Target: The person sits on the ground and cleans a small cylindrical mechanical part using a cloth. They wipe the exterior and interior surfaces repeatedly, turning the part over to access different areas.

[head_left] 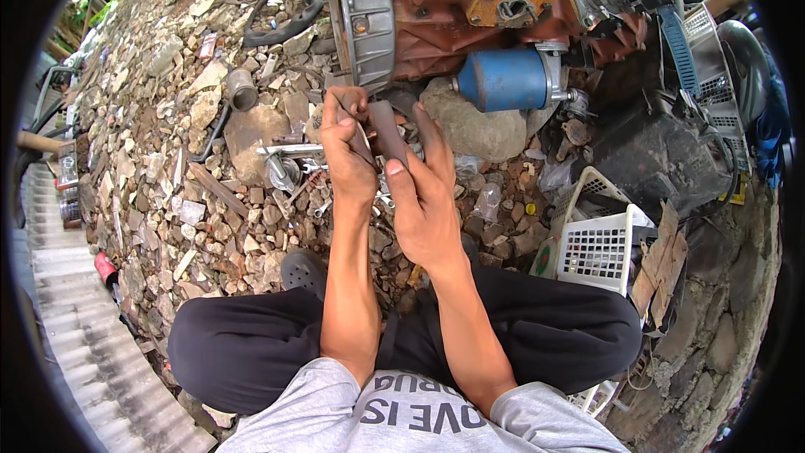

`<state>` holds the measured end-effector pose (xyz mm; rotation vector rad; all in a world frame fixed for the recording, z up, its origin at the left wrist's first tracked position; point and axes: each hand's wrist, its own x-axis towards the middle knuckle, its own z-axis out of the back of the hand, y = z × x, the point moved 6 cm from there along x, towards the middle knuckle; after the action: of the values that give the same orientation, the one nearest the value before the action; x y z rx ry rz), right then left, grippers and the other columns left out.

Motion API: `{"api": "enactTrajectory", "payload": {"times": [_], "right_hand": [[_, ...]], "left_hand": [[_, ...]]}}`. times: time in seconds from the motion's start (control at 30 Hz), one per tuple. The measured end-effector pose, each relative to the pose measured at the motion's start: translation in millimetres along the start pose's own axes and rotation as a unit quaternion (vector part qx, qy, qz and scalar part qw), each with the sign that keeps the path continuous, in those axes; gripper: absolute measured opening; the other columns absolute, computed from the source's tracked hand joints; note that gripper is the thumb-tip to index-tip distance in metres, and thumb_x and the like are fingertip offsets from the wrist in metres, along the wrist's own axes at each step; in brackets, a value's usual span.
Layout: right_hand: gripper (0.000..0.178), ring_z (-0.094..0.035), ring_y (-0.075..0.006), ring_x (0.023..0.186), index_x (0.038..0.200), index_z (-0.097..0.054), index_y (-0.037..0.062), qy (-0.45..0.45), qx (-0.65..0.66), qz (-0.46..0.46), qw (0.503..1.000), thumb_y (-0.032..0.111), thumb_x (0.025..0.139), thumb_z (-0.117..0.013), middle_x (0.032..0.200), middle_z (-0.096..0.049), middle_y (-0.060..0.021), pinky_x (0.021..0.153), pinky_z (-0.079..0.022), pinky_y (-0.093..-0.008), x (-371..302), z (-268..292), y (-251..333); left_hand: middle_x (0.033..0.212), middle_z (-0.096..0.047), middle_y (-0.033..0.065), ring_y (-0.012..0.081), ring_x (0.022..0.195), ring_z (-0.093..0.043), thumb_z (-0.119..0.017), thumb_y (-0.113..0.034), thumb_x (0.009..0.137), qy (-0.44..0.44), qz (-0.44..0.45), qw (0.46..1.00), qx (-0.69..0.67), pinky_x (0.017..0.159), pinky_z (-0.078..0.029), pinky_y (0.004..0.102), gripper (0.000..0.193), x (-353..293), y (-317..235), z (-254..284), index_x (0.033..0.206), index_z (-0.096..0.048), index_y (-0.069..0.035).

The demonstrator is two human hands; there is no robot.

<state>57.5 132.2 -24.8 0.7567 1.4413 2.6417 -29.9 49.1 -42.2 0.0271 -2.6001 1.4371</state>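
Observation:
Both of my hands are raised in front of me over rocky ground. My left hand (345,151) and my right hand (423,193) together pinch a small dark brown strip (384,127), like a piece of abrasive paper or rubber. It is held just below a rusty red engine block (453,0) with a silver bell housing (365,13). A blue cylindrical filter (503,80) sticks out from the engine's underside, to the right of my hands.
Wrenches and metal parts (289,164) lie on the stones under my hands. A white plastic basket (599,239) sits at the right, by torn cardboard (662,264). A black rubber belt (289,8) lies upper left. Corrugated sheet (75,319) runs along the left.

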Motion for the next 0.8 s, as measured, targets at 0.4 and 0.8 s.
{"api": "enactTrajectory", "payload": {"times": [0.4, 0.8], "right_hand": [[0.042, -0.035, -0.0490, 0.130, 0.138, -0.055, 0.0171, -0.009, -0.005, 0.025, 1.000, 0.025, 0.100, -0.039, 0.144, -0.041, -0.0247, 0.110, -0.024, -0.0535, 10.6, -7.9, -0.9], [0.040, -0.030, -0.0483, 0.135, 0.131, -0.061, 0.0124, -0.023, -0.002, 0.026, 0.999, 0.024, 0.099, -0.039, 0.147, -0.038, -0.0235, 0.111, -0.021, -0.0544, 14.0, -6.8, -2.4]], "left_hand": [[0.084, -0.043, 0.0026, 0.0128, 0.077, -0.041, -0.041, -0.035, 0.082, -0.028, 0.007, 0.999, -0.015, 0.068, -0.037, 0.0270, 0.023, 5.7, 8.9, 9.4, 0.081, -0.037, -0.012], [0.082, -0.043, 0.0019, 0.0127, 0.076, -0.041, -0.041, -0.032, 0.078, -0.035, 0.031, 0.998, -0.039, 0.071, -0.035, 0.0281, 0.022, -0.7, 5.0, 4.1, 0.078, -0.038, -0.010]]}}
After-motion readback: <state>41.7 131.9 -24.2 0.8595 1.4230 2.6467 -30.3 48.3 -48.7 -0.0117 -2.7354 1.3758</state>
